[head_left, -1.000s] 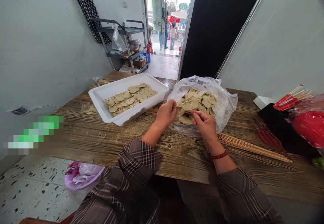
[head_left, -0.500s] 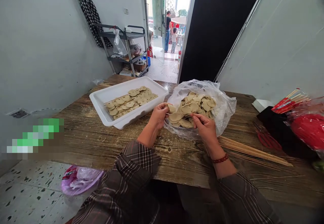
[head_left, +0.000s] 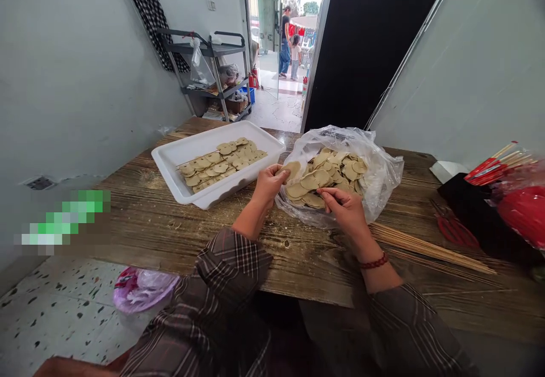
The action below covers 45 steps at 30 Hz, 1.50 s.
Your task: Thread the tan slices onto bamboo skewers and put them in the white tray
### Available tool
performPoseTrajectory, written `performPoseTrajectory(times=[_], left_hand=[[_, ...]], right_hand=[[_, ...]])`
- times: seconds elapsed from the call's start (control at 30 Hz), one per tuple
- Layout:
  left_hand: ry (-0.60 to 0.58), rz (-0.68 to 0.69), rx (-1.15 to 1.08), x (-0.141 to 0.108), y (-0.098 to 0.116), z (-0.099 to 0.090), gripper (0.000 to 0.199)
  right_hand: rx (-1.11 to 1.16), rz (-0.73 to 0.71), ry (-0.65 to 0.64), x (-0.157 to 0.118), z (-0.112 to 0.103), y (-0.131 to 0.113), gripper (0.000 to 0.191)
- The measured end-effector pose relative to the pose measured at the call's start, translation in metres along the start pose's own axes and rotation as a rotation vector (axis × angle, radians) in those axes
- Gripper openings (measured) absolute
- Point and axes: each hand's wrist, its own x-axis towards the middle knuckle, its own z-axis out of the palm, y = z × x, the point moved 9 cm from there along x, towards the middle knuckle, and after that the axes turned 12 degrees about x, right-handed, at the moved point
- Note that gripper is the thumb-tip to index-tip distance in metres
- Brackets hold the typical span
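Observation:
My left hand (head_left: 269, 184) pinches a round tan slice (head_left: 291, 170) at the near left edge of a clear plastic bag (head_left: 385, 167). Inside the bag lies a heap of similar slices (head_left: 336, 167). My right hand (head_left: 343, 205) is closed at the bag's near side, thumb and forefinger together on a thin skewer, most of which is hidden by the slices and fingers. Left of the bag, a white tray (head_left: 187, 193) holds rows of slices (head_left: 221, 167) threaded on skewers.
Loose skewers (head_left: 434, 247) lie right of my right wrist. Beyond them are red-handled scissors (head_left: 457, 232) and a black box (head_left: 477, 206) with red-wrapped sticks. A cart (head_left: 213, 50) and two people stand farther off. A purple bag (head_left: 145, 289) is below the table's left side.
My left hand has raised a slice, which now shows flat above the fingertips. My right hand has shifted slightly left relative to the bag. The view has tilted a little.

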Motion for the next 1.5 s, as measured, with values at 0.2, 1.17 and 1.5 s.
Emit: performPoseTrajectory(times=[0.2,1.17,1.5], left_hand=[[0.002,0.008,-0.039,0.004,0.003,-0.003,0.025],[0.049,0.038,-0.121,0.004,0.01,-0.007,0.023],[0.052,0.075,-0.098,0.004,0.01,-0.006,0.019]], right_hand=[[-0.043,0.037,-0.144,-0.006,0.015,-0.005,0.036],[-0.141,0.028,-0.218,-0.009,0.021,0.0,0.034],[-0.203,-0.008,-0.229,-0.008,0.022,-0.003,0.033]])
